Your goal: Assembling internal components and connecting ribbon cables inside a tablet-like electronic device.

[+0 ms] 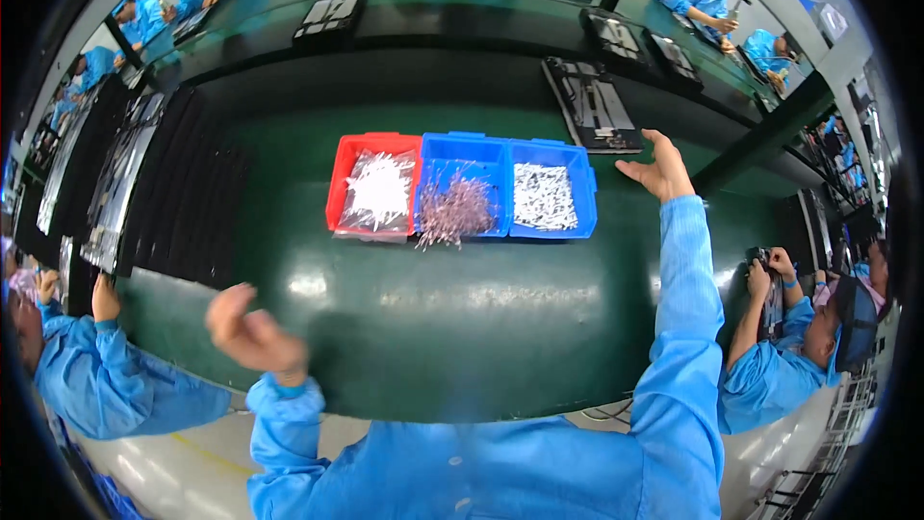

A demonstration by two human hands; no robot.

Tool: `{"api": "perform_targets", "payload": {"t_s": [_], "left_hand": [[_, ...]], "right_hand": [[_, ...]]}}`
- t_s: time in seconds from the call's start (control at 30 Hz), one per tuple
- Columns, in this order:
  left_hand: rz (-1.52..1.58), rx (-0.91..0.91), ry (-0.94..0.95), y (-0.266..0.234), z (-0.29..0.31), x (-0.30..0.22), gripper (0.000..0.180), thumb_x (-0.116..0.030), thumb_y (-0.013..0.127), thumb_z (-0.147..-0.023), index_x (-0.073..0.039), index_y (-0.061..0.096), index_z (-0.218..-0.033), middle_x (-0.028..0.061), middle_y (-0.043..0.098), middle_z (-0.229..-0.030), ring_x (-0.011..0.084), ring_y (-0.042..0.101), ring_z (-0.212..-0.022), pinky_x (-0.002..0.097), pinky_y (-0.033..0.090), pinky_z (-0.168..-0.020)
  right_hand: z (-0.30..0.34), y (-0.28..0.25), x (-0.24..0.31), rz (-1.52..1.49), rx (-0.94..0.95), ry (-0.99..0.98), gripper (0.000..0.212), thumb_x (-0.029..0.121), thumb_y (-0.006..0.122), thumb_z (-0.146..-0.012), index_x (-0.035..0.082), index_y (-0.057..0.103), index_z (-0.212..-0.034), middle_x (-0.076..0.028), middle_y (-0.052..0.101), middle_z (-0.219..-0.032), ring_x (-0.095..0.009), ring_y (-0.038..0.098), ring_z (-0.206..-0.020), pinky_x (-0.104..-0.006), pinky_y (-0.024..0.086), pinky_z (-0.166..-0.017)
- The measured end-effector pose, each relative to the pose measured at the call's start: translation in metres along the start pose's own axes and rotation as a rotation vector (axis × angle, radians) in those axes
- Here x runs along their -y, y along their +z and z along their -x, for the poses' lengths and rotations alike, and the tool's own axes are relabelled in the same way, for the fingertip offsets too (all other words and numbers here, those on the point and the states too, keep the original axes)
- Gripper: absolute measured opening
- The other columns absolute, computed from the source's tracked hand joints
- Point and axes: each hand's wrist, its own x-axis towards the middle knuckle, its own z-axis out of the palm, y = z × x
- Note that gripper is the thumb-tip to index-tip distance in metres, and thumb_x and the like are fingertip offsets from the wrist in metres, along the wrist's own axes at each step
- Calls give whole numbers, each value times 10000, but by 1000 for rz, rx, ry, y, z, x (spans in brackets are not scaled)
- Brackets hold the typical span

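head cam: right hand (659, 169) is stretched well out fwd, thumb & fingers spread w/ a clear gap betw. them. it's at the near right corner of an opened tablet (592, 106), fingertips just beside the edge (touching or not, can't tell from this angle). the tablet lies at the back right of the dark green surface (462, 347), inner parts facing up, behind & to the right of the bins.

left hand (255, 332) is blurred, over the near left part of the surface; thumb apart from loosely curled fingers, so more spread than closed. both sleeves lt. blue.

3 bins side by side mid-surface, approx. betw. the hands. red bin (338, 183) on the left has white bits (380, 188) in a clear bag, the bag hanging a bit over the front rim. middle blue bin (462, 149) has thin pinkish wires (452, 217), some poking out over the front. right blue bin (589, 202) has small blk/white pieces (544, 197).

left side: row of black panels (192, 193), w/ silver-faced ones further left. more tablets on a raised ledge at the back, e.g. one at the left (329, 14). co-workers in blue all round; the one on the right (789, 347) has both hands on a dark item.
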Motion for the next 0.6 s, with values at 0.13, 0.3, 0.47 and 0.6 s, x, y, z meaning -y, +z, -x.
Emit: {"api": "perform_targets", "payload": {"t_s": [0.13,0.3,0.47,0.6], "left_hand": [[213,514,-72,54,-13,-83,205,1,703,-811,-20,683,-1013,147,636,-944,324,607,-929,429,502,-839],[163,661,-163,92,-5,-95,249,-40,805,-767,-61,718,-999,91,642,-933,287,605,-893,381,503,-784],[106,671,-25,116,4,-99,259,-57,841,-748,-83,735,-983,58,612,-886,262,592,-853,366,489,-730],[40,712,170,124,15,-95,286,-72,830,-736,-107,737,-1005,40,582,-879,239,566,-822,373,471,-702]], "right_hand": [[-70,-1,-19,-29,51,21,286,236,651,-951,62,586,-1169,-138,539,-1133,-314,529,-1001,-535,602,-762],[-84,38,-35,-279,-82,50,321,323,719,-909,34,581,-932,-68,515,-753,-200,531,-611,-321,470,-501],[-52,19,-48,-308,140,-49,327,320,763,-880,47,583,-902,-33,482,-666,-170,567,-568,-259,432,-464],[-15,-5,-59,-338,46,-192,365,360,744,-886,42,569,-851,-37,466,-623,-194,561,-516,-284,412,-424]]}}
